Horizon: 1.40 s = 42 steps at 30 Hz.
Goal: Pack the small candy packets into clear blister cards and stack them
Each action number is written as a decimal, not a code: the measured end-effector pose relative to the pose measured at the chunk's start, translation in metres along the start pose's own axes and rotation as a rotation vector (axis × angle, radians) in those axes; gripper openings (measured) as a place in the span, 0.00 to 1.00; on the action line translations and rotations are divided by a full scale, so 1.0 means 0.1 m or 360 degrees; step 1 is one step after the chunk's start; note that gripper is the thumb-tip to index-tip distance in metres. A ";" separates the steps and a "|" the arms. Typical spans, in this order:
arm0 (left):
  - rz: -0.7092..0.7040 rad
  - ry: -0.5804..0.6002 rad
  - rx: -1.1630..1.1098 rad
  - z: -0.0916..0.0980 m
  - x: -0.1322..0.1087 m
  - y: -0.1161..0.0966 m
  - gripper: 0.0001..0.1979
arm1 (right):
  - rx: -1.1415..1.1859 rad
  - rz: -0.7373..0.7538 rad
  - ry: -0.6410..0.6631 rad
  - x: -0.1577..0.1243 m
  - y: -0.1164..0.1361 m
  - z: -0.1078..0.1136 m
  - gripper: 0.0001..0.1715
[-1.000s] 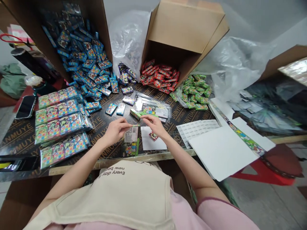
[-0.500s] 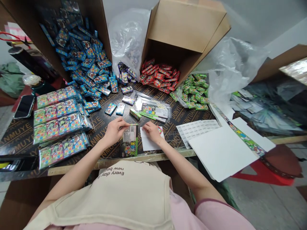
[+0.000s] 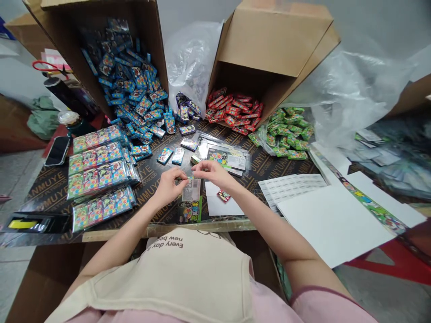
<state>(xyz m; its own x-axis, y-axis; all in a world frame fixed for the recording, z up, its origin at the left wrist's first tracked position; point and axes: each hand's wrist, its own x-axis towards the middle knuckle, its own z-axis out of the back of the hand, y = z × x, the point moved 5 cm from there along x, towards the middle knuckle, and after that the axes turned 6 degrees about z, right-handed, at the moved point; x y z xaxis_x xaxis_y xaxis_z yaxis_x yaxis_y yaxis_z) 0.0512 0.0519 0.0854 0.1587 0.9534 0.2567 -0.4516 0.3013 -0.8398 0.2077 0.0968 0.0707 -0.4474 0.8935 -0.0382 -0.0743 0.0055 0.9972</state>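
My left hand (image 3: 172,184) pinches the top edge of a flat black-and-green printed pouch (image 3: 190,208), which hangs toward the table's front edge. Just above that edge, my right hand (image 3: 212,174) reaches over with fingers curved and slightly apart; nothing shows between them. Beyond its fingertips lies a small green candy box (image 3: 195,159), partly covered. Under the right wrist is a white card (image 3: 215,205) with a small red packet (image 3: 223,196) on it. Blue boxes (image 3: 164,155) and a pale box (image 3: 178,155) lie farther back.
Stacked clear packs (image 3: 97,175) stand at left. Cartons hold blue boxes (image 3: 134,89) and red boxes (image 3: 235,110), with green boxes (image 3: 286,130) beside. More printed pouches (image 3: 225,157) lie behind my hands. White sheets (image 3: 313,220) and a label sheet (image 3: 292,188) lie right.
My right hand has left the white card and moved left and up beside my left hand, leaving the red packet exposed. My left hand still holds the pouch. The view has shifted.
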 end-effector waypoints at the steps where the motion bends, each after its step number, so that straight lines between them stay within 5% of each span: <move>1: 0.0001 -0.0016 -0.0007 0.00 -0.01 -0.01 0.05 | 0.0010 -0.0026 0.0067 0.02 0.00 -0.06 0.16; 8: 0.0074 -0.0184 -0.0021 -0.03 -0.04 0.00 0.07 | 0.0048 -0.0090 0.0149 0.05 -0.12 -0.17 0.19; 15: -0.0023 -0.0139 0.0225 -0.10 -0.09 0.01 0.03 | 0.0182 -0.0077 -0.0087 0.03 -0.22 -0.13 0.15; 17: -0.0042 -0.0048 0.0364 -0.06 -0.09 0.05 0.08 | -0.0064 -0.0033 -0.0110 0.00 -0.27 0.02 0.12; 20: 0.0028 0.0045 0.0730 0.04 -0.08 0.17 0.13 | -0.0975 0.0085 -0.0209 -0.09 -0.36 0.33 0.07; 22: -0.0020 0.0212 0.1027 0.03 -0.11 0.23 0.27 | -0.1575 0.0037 -0.0190 -0.19 -0.50 0.48 0.05; 25: -0.0229 0.0816 0.1267 -0.24 -0.26 0.31 0.51 | -0.1927 -0.0125 -0.0053 -0.32 -0.76 0.55 0.05; 28: -0.0310 0.1369 0.1287 -0.55 -0.45 0.41 0.50 | -0.1889 -0.0055 -0.0075 -0.39 -0.91 0.51 0.03; 30: -0.0322 0.1467 0.1320 -0.66 -0.49 0.44 0.46 | -0.1776 0.0055 -0.0121 -0.41 -0.95 0.47 0.03; 36: -0.0218 0.1494 0.1076 -0.59 -0.29 0.28 0.25 | -0.1417 0.0109 -0.0222 -0.45 -1.03 0.50 0.05; 39: 0.0040 0.1090 0.0463 -0.32 -0.09 0.07 0.17 | -0.1329 0.0062 -0.0246 -0.43 -1.03 0.60 0.04; 42: 0.0048 0.0586 0.0028 -0.07 0.01 -0.06 0.20 | -0.1069 0.0045 -0.0304 -0.39 -0.91 0.65 0.04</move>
<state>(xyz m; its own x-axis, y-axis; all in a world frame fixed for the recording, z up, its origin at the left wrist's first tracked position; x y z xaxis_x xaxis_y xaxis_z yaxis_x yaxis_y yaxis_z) 0.0596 0.0509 0.0872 0.4490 0.8926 0.0397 -0.4755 0.2764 -0.8352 0.2898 0.0902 -0.0146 -0.2976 0.9527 0.0606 -0.6272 -0.2430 0.7400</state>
